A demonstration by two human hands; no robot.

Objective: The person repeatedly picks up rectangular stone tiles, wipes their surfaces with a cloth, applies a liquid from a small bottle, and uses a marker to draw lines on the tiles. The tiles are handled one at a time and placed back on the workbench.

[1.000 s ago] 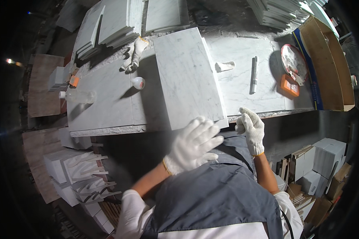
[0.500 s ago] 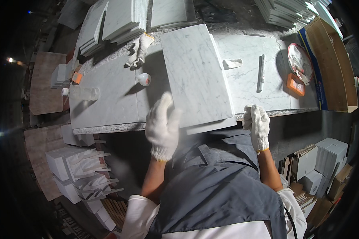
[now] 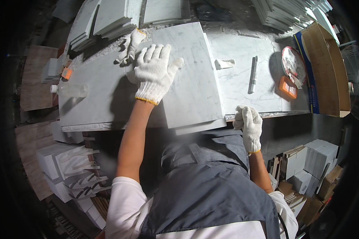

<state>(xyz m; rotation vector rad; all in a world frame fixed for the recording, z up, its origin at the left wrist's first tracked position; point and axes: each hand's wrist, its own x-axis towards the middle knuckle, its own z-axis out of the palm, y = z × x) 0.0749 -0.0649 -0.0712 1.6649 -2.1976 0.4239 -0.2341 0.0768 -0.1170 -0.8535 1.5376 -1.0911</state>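
The gloved left hand (image 3: 153, 73) reaches over the left edge of the upper stone tile (image 3: 193, 87), mid-tabletop (image 3: 93, 111), fingers spread, gripping nothing visible. The right hand (image 3: 250, 125), by the near edge, curls its fingers; whether they hold anything, I cannot tell.

marble-like slab (image 3: 193, 79) looked smooth, gloves (image 3: 153, 71) were matt ribbed knit, apron (image 3: 211, 199) was matt cloth, bottle (image 3: 75, 90) looked clear plastic

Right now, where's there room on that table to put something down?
Bare tabletop lies between the plastic bottle and left hand; another patch lies between the central marble slabs and marker pen. It's crowded around the orange case and cardboard box, and along the far edge with slab stacks.
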